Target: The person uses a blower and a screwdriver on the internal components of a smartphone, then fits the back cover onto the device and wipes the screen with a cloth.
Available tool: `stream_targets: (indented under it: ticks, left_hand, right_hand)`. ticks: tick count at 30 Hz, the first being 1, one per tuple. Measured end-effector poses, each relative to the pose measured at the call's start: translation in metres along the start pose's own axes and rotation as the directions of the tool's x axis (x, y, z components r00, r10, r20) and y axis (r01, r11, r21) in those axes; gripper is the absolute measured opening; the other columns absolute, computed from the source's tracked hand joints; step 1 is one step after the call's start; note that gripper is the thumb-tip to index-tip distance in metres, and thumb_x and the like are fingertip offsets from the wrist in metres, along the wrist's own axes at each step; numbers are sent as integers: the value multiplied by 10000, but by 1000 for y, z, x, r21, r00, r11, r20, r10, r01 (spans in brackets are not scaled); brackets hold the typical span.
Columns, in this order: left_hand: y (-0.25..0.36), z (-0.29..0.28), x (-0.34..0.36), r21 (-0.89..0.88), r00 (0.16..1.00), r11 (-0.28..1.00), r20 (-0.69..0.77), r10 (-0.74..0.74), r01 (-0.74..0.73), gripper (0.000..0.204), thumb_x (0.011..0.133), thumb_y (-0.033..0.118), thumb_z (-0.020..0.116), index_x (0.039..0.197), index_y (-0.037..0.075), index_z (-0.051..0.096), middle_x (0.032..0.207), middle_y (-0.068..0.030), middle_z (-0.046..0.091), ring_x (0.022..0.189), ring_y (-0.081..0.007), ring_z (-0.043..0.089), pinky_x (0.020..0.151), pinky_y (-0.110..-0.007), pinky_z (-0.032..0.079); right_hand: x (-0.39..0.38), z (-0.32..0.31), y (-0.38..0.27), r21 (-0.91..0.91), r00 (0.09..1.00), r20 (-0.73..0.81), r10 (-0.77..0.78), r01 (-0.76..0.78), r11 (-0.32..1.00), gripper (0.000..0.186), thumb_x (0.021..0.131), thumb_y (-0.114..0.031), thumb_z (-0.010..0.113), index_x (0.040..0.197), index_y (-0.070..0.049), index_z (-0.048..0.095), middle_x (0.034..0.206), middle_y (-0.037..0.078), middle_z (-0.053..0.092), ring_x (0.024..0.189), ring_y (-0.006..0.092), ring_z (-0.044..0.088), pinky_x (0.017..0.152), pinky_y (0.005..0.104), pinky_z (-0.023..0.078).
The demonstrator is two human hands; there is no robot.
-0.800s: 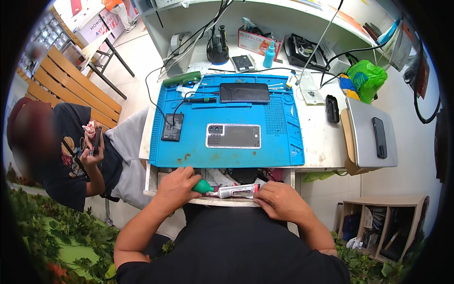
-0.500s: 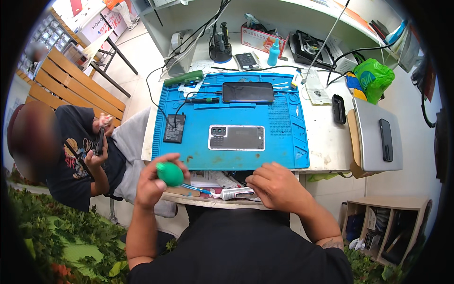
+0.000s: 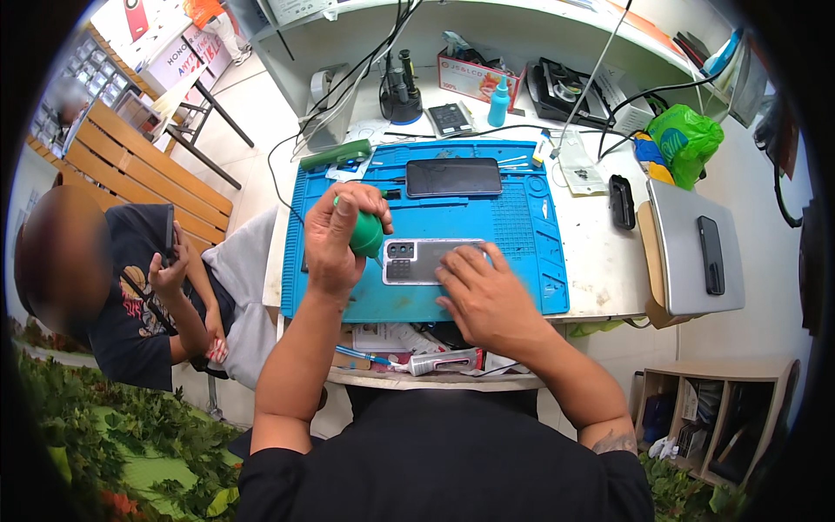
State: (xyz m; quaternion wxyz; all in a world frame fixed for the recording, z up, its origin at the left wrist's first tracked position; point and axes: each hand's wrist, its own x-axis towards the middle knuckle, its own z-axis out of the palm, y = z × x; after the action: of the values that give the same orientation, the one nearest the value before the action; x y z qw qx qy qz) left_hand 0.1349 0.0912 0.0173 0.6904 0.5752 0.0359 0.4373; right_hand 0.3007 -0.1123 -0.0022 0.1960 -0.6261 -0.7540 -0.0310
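My left hand is closed around a green rubber air blower, held above the blue work mat. The blower's thin nozzle points down beside the camera end of a phone back housing. That housing lies flat on the mat, with its camera openings at the left. My right hand rests over the housing's right part, fingers spread and slightly blurred, covering that end. Beyond them a dark phone screen lies along the mat's far part. My left hand and forearm mostly hide a black battery at the mat's left.
An open drawer below the table edge holds a tube and a blue-handled brush. Behind the mat stand a light-blue bottle and a screwdriver holder. At right lies a laptop. A person sits at left, holding a phone.
My left hand has carried the air blower forward and right, over the mat. My right hand has moved from the table's edge onto the phone housing. The seated person's hands have shifted.
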Motion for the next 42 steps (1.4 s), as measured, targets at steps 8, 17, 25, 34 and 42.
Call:
stream_targets:
  ticks: [8,17,25,34,42]
  left_hand:
    - [-25,-7,34,75,979,997,-198,40,-25,332,1119,167,652,838,102,487,733,-8,423,613,-128,413,570,-330,440]
    - [-60,1,57,-85,869,996,-494,-17,-28,370,1091,230,688,799,144,477,744,13,444,674,-137,446,689,-356,451]
    - [-70,51,83,-199,770,974,-637,-48,-105,280,1072,154,654,829,128,517,738,8,431,674,-136,444,673,-348,445]
    - [-94,122,84,-184,931,954,-237,-278,238,249,998,137,698,849,126,498,730,3,418,668,-133,435,657,-340,420]
    - [-101,109,55,-166,980,968,95,-176,190,250,917,72,673,757,86,481,743,-38,468,684,-164,459,621,-368,425]
  right_hand:
    - [-5,15,-11,41,999,32,-9,8,999,653,1062,-471,662,1400,87,661,1406,259,651,1438,411,550,1309,616,290]
    - [-8,19,-10,74,999,26,-20,18,997,664,1073,-471,651,1416,97,636,1419,245,649,1442,411,547,1320,607,284]
    - [-10,20,-10,83,999,50,-6,1,997,684,1068,-475,665,1440,97,615,1440,235,626,1458,403,529,1317,614,290]
    - [-16,21,-9,87,999,38,7,-11,996,852,1088,-594,568,1546,121,506,1585,298,526,1560,439,423,1326,619,268]
    - [-34,24,-5,84,1000,21,2,-4,996,950,1079,-686,497,1563,131,483,1632,318,474,1597,456,360,1340,607,237]
